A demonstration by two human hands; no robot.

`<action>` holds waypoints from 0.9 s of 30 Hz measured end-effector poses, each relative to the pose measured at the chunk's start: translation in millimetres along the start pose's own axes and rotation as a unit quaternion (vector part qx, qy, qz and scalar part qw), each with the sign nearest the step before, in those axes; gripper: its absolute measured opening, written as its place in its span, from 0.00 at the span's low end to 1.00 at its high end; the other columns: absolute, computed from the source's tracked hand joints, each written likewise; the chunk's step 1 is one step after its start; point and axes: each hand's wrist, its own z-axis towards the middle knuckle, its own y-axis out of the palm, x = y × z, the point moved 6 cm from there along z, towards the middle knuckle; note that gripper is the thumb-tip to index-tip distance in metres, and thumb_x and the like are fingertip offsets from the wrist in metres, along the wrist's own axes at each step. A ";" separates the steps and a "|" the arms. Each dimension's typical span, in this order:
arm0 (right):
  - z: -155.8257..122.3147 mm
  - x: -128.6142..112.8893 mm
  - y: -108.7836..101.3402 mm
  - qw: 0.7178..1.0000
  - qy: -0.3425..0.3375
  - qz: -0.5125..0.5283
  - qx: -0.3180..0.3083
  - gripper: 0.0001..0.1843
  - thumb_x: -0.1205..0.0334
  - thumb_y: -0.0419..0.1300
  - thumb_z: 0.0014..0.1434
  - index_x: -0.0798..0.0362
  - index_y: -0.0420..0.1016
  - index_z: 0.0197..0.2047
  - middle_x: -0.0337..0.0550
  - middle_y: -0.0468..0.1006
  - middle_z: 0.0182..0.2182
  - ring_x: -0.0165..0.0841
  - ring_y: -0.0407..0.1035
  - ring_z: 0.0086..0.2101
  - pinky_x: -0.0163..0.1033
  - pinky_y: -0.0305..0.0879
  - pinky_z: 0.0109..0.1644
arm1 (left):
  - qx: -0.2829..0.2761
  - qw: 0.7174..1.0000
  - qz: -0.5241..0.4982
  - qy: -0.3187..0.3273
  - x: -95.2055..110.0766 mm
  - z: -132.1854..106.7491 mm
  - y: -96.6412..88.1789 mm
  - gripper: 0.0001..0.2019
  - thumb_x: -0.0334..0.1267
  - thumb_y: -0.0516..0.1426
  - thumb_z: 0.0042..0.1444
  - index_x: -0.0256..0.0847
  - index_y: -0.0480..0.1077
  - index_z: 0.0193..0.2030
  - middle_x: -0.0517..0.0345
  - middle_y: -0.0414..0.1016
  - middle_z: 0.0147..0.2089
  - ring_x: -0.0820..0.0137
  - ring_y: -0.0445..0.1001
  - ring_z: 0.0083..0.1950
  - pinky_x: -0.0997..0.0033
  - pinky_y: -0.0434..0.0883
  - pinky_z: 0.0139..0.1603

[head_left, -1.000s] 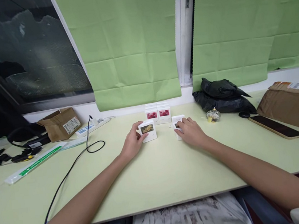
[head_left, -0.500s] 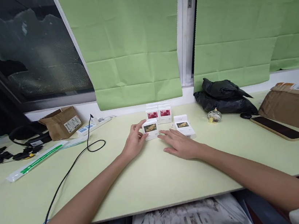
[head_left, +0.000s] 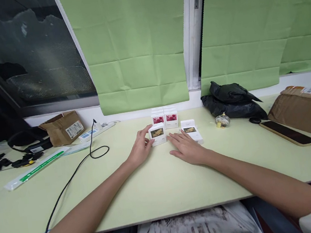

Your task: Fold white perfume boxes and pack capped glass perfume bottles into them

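My left hand [head_left: 141, 148] grips the left edge of a small white box [head_left: 157, 133] with a yellow-flower picture, its thumb at the front and fingers at the top left. The box stands upright on the table. My right hand [head_left: 187, 149] rests with fingers outstretched, fingertips close to the box's lower right corner; I cannot tell if they touch it. Behind that hand a second white box [head_left: 194, 135] with a yellow-flower picture lies tilted back, partly hidden by the fingers. Farther back stand white boxes [head_left: 171, 119] with pink-flower pictures, side by side.
Left on the table [head_left: 151, 193] are a black cable [head_left: 74, 176], a power strip [head_left: 97, 130], an open cardboard box [head_left: 64, 129] and a green-white packet [head_left: 37, 168]. Right are a glass bottle [head_left: 222, 120], black plastic bags [head_left: 234, 102], a phone [head_left: 288, 132] and a large carton [head_left: 306, 112].
The box in my left hand has shifted slightly right and turned a little. The fingers of my right hand have moved slightly; the other things stay put.
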 end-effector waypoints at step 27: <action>-24.5 82.7 -13.0 0.887 0.412 0.211 0.015 0.60 0.30 0.66 0.53 0.54 0.46 0.74 0.65 0.71 0.60 0.57 0.63 0.62 0.54 0.67 0.58 | 0.133 0.978 0.153 -0.045 -31.3 -4.9 -37.0 0.50 0.49 0.68 0.54 0.47 0.45 0.77 0.40 0.58 0.64 0.44 0.63 0.66 0.41 0.69 0.61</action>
